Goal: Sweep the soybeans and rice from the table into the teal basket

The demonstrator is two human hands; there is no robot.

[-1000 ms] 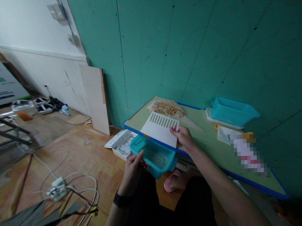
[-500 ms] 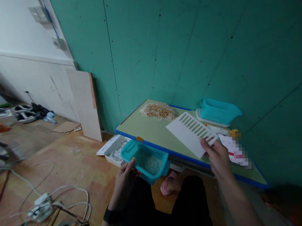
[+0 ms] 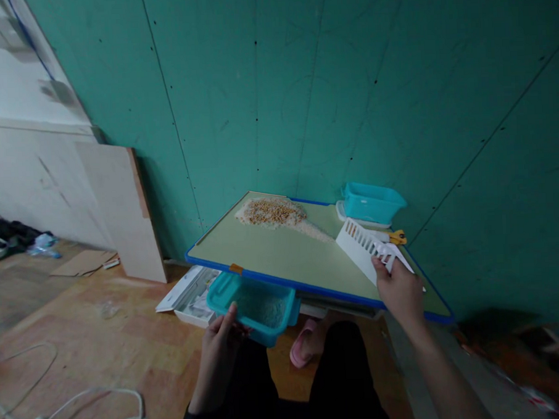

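My left hand (image 3: 219, 343) grips the near wall of a teal plastic bin (image 3: 252, 302) with pale grains in it, held just below the front edge of a small green table (image 3: 281, 254) with a blue rim. My right hand (image 3: 398, 287) is closed on a white slotted board (image 3: 365, 248), holding it over the table's right end. A heap of brown and pale grains (image 3: 273, 212) lies at the table's far left.
A second teal bin (image 3: 372, 203) sits on a white lid at the table's far right beside a small yellow object (image 3: 397, 236). On the wooden floor lie an open white box (image 3: 188, 295), a leaning board (image 3: 122, 213), cables (image 3: 84, 409) and a pink slipper (image 3: 303, 350).
My right hand has carried the white slotted board from the table's front left to its right end. The view has swung right. The teal bin stays in my left hand.
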